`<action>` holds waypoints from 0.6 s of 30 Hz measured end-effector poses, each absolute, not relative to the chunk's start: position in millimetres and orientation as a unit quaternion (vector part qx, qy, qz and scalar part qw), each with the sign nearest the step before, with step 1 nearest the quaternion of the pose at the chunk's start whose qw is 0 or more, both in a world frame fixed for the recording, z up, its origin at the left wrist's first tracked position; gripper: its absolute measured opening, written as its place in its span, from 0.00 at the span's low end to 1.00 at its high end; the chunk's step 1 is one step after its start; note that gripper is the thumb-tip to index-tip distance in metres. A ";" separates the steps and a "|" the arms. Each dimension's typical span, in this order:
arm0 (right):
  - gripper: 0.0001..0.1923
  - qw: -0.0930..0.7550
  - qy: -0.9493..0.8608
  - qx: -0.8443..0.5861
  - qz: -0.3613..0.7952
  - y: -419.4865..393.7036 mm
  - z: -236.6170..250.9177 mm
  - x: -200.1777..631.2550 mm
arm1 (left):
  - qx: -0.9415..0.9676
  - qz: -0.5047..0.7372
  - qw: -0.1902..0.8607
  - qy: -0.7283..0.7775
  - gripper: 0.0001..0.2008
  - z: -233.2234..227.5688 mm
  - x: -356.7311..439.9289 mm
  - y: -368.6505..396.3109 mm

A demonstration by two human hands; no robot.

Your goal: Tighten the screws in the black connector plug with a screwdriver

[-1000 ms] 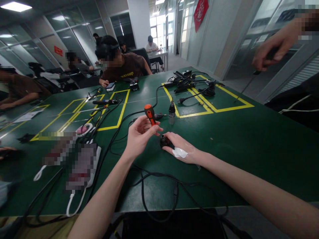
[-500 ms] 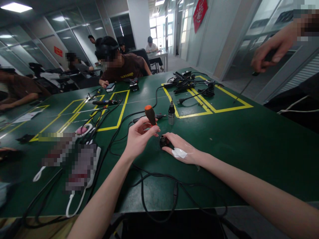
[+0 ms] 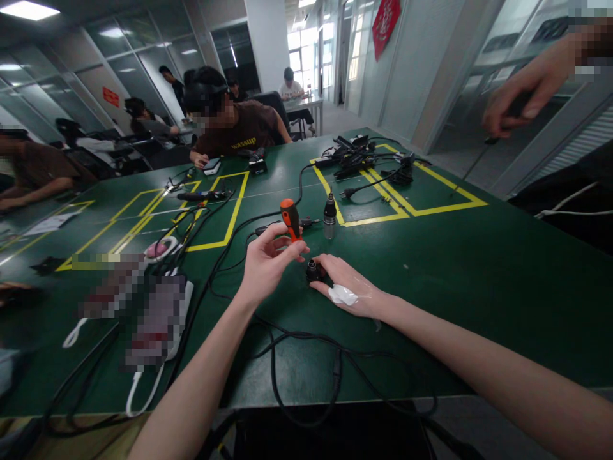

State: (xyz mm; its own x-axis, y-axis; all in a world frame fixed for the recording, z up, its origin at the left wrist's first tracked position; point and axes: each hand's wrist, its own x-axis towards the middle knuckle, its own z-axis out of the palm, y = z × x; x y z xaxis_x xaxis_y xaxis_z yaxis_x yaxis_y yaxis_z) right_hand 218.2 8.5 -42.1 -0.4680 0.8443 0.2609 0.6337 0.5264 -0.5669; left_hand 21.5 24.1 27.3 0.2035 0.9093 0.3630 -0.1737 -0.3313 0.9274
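Orange-handled screwdriver (image 3: 289,218) held upright in left hand (image 3: 268,262), fingers pinched around its handle, tip pointing down at small black connector (image 3: 313,271) on the green table (image 3: 479,268). Right hand (image 3: 349,289) grips that connector against the table, white patch (image 3: 342,294) on its back. Just beyond: silver-black plug (image 3: 329,216) standing upright, black cables (image 3: 287,345) looping near the table's front edge.

"Where were we?"
"We were in a big workroom. We saw a long green table (image 3: 479,268) with yellow lines (image 3: 230,223), many black wires (image 3: 287,345), glass walls (image 3: 143,70)."
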 end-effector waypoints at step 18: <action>0.11 0.277 -0.821 -0.462 0.192 5.3 -42.7 213.4 | 0.603 0.542 0.498 0.307 0.16 27.6 21.8 23.6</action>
State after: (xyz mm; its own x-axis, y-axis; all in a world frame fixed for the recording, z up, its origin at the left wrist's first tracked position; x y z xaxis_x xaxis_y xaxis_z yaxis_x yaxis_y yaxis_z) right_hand 213.4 5.3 -42.7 -0.4202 0.8640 0.2775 0.6513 0.5001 -0.5707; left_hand 21.8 23.6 27.6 0.2235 0.9098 0.3496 -0.1697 -0.3169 0.9332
